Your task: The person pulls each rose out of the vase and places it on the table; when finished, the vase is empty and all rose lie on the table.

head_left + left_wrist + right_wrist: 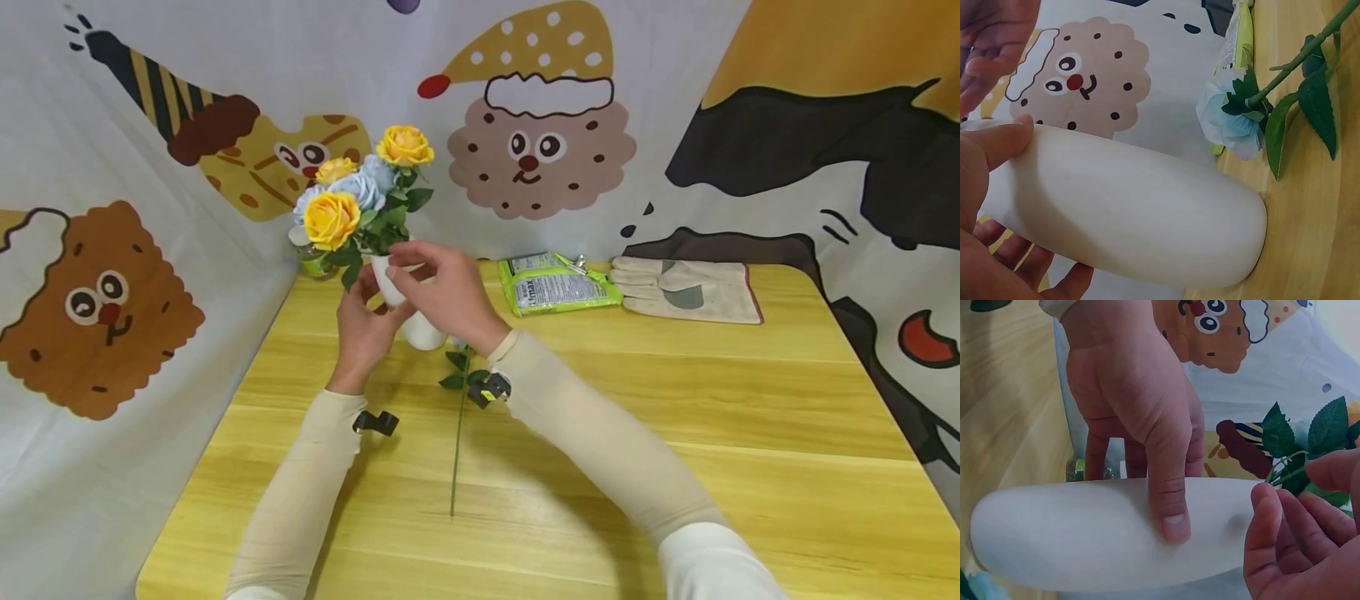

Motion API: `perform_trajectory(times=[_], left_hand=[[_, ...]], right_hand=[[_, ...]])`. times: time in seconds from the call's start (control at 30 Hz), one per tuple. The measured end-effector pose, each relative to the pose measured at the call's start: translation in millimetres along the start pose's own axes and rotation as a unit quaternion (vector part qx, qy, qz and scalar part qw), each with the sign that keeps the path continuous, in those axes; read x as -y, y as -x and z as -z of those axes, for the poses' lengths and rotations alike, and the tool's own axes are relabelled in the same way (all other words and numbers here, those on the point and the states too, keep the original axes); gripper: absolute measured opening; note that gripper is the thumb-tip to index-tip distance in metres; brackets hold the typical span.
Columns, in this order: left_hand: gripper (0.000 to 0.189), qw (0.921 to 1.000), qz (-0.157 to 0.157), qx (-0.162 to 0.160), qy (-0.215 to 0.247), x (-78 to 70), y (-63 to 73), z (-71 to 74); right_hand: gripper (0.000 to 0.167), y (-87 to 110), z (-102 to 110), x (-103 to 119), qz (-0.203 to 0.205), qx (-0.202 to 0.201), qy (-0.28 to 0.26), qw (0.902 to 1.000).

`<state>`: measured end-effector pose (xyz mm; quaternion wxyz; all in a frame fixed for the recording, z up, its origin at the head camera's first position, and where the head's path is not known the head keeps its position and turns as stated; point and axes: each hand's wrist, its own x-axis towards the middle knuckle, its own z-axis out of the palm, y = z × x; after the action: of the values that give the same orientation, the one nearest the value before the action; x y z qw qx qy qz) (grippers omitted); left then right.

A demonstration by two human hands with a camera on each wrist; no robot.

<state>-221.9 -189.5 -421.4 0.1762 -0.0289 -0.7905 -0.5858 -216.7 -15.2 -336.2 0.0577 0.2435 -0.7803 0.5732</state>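
Note:
My left hand (362, 327) grips a white vase (1129, 200) around its upper body, thumb on one side and fingers on the other. The vase stands on the wooden table (600, 467). From its mouth rise yellow roses (332, 220) and pale blue roses (360, 191) with green leaves (1329, 425). My right hand (450, 287) is at the vase mouth, thumb and index fingertips apart on either side of a green stem (1288, 477). A single light blue flower (1232, 115) lies on the table to the right of the vase, its long stem (457, 442) pointing toward me.
Behind the vase on the left stands a small lidded jar (311, 254). A bright green packet (555, 287) with a metal clip (579, 264) and a pale work glove (690, 290) lie along the back edge. A cartoon-printed cloth (540, 167) hangs behind the table.

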Motion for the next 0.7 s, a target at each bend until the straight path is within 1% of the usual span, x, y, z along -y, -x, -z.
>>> perform_trajectory(times=[0.13, 0.2, 0.4, 0.57, 0.7], left_hand=[[0.065, 1.0000, 0.002, 0.000, -0.003, -1.5, 0.0, -0.3], [0.068, 1.0000, 0.005, 0.001, -0.006, -1.9, 0.2, -0.4], [0.073, 0.9998, 0.020, 0.002, -0.009, -2.7, 1.1, -0.3], [0.076, 1.0000, 0.005, 0.003, 0.002, -1.5, 1.2, 0.1], [0.076, 1.0000, 0.006, 0.002, -0.001, -0.8, 1.2, 0.2]], right_hand=[[0.035, -4.9, -3.0, 4.4, 0.007, -0.008, -0.002, 0.9999], [0.036, -7.2, -4.1, 6.5, 0.004, -0.008, -0.001, 1.0000], [0.035, -15.1, -7.4, 6.9, 0.002, 0.005, 0.005, 1.0000], [0.034, -21.9, -10.5, 7.6, -0.007, 0.023, 0.022, 0.9994], [0.027, -27.0, -11.6, 9.4, -0.021, 0.026, 0.035, 0.9988]])
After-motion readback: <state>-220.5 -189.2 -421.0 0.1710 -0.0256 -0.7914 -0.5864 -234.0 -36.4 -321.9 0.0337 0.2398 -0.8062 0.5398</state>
